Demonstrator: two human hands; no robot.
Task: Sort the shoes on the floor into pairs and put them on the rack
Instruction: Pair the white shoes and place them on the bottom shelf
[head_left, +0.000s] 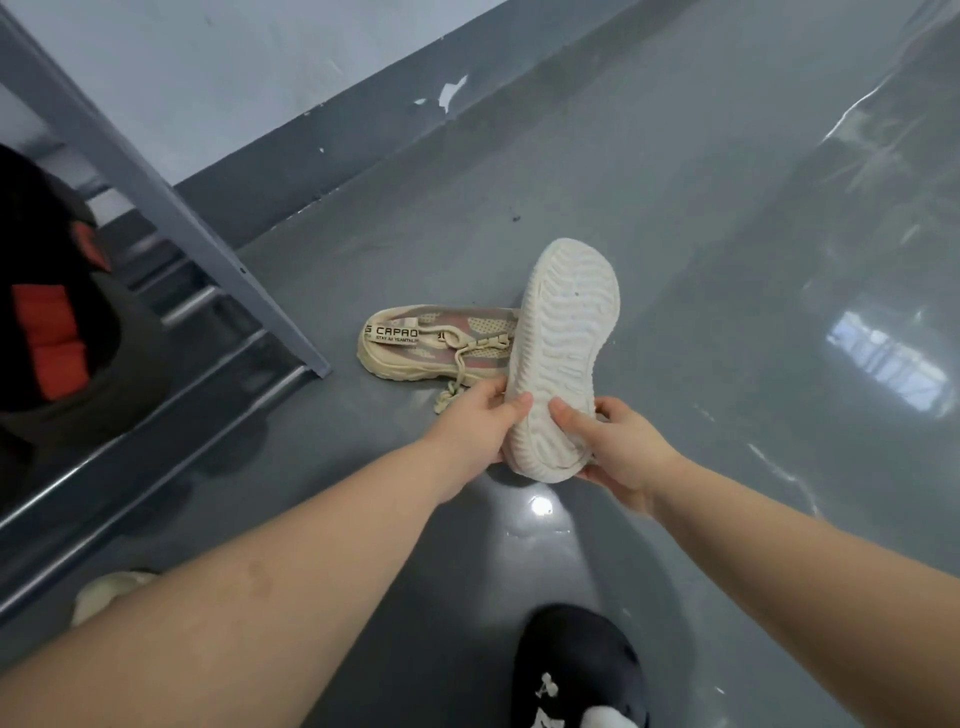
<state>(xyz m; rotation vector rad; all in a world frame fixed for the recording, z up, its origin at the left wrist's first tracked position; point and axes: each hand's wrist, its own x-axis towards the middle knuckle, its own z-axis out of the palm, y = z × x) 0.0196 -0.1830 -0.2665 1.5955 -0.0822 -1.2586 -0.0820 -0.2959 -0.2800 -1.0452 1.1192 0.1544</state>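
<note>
I see a glossy grey painted floor (675, 218) mirroring bright window light at right. A pale white wall (218, 67) with a chipped dark grey skirting band (332, 150) runs behind.

We see only the ribbed sole of the white shoe (563, 358); its upper faces away. It hides the beige mesh sneaker (436, 340)'s toe. The black-and-red shoe (57, 322) is blurred, cut by the left edge.

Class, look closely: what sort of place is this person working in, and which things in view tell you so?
Probably a storeroom or utility space, not a furnished room: a glossy grey painted floor, a plain wall with chipped paint, and a grey metal rack with slatted shelves, beside which shoes lie.
</note>
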